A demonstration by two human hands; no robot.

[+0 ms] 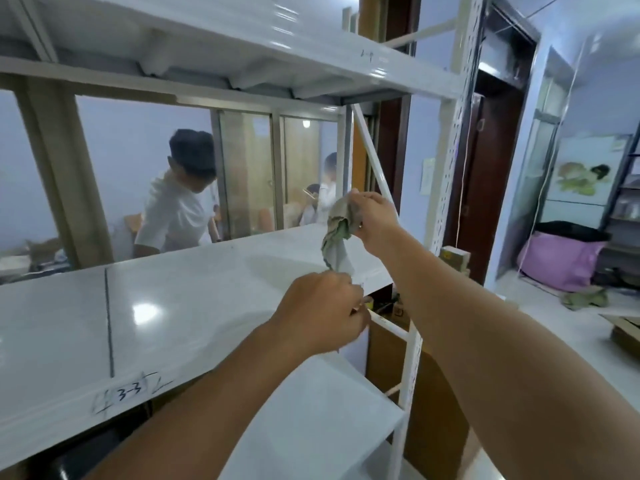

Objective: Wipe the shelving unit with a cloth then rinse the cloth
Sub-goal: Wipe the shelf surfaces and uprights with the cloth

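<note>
Both bare hands hold a small grey-green cloth [337, 233] stretched between them above the right end of the middle shelf [194, 306] of a white metal shelving unit [450, 174]. The right hand [372, 216] is raised, its grip pinched shut on the cloth's bunched upper part, close to the thin diagonal brace [372, 157] at the unit's right side. The left hand [322, 313] sits lower, at the shelf's front right corner, its grip closed around the cloth's lower tip, which disappears behind the knuckles. The cloth hangs crumpled between the two hands, clear of the shelf surface.

The middle shelf is glossy and bare, with a seam running front to back and a handwritten label reading 3-3 [130, 393] on its front edge near the left. An upper shelf [277, 46] spans above, and a lower shelf [318, 420] shows beneath the arms.

Behind the unit, a person in a white shirt [173, 216] stands bent forward. To the right, on the floor, lies a pink bag [557, 261].
</note>
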